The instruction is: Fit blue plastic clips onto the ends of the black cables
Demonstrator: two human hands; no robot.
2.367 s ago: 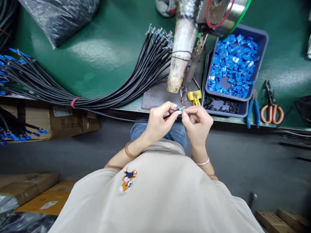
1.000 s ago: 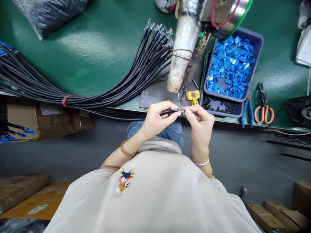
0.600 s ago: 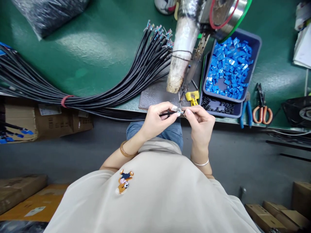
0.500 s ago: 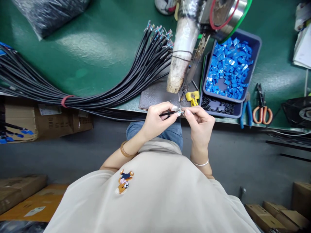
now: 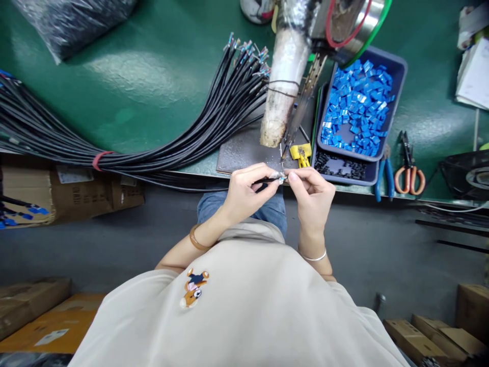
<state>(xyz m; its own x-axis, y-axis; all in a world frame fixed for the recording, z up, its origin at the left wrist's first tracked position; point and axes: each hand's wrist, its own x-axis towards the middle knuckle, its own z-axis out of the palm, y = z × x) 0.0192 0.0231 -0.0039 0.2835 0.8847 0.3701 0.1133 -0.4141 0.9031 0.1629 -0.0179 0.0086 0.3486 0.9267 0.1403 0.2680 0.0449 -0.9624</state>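
Observation:
My left hand (image 5: 247, 192) pinches the end of a thin black cable (image 5: 267, 180) just below the bench edge. My right hand (image 5: 311, 191) is closed on the cable's stripped tip, fingertips meeting the left hand's; what it pinches is too small to make out. Right above the hands hangs the tip of a soldering iron (image 5: 296, 114) beside a wrapped grey-white cone (image 5: 280, 86). A bundle of black cables (image 5: 183, 145), tied with a red band (image 5: 100, 158), fans across the green bench.
A dark blue tray (image 5: 397, 69) of small blue parts sits at the right, a tray of black parts (image 5: 340, 165) in front of it. Blue pliers (image 5: 382, 171), orange-handled scissors (image 5: 408, 163) and a small yellow block (image 5: 301, 153) lie near. Cardboard boxes (image 5: 69, 191) stand under the bench.
Both hands stay pinched together on the cable tip and have shifted only slightly. The view has drifted a little to the right.

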